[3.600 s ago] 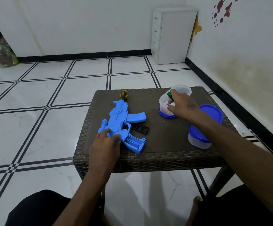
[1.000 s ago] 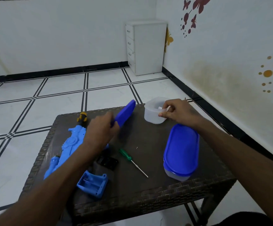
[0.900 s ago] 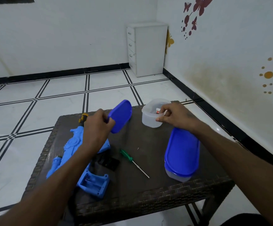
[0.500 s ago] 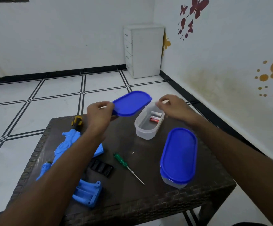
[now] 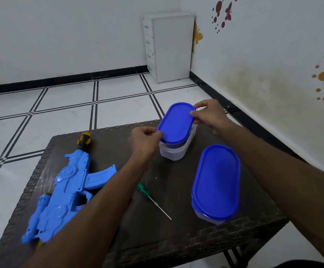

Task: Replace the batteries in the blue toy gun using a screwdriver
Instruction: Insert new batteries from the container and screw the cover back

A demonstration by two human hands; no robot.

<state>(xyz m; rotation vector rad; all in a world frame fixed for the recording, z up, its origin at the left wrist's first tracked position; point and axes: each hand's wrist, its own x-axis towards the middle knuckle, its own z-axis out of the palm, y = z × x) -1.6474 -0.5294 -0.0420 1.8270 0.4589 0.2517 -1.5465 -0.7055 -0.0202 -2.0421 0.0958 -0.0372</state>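
Observation:
The blue toy gun (image 5: 64, 190) lies on the left of the dark wicker table (image 5: 176, 248), its orange-tipped muzzle pointing away from me. A green-handled screwdriver (image 5: 151, 199) lies in the middle of the table. At the far side stands a small clear container (image 5: 174, 151). A blue oval lid (image 5: 175, 122) sits tilted on top of it. My left hand (image 5: 144, 141) pinches the lid's near-left edge and my right hand (image 5: 207, 113) pinches its far-right edge. The container's inside is hidden by the lid.
A second clear container with a blue lid (image 5: 216, 182) stands shut at the near right of the table. A white drawer cabinet (image 5: 169, 47) stands in the room's corner. A tiled floor surrounds the table, and a wall runs along the right.
My left hand has carried the blue lid rightwards over the open container holding batteries. My right hand now grips the lid's far edge. The black battery cover is now hidden by my left arm.

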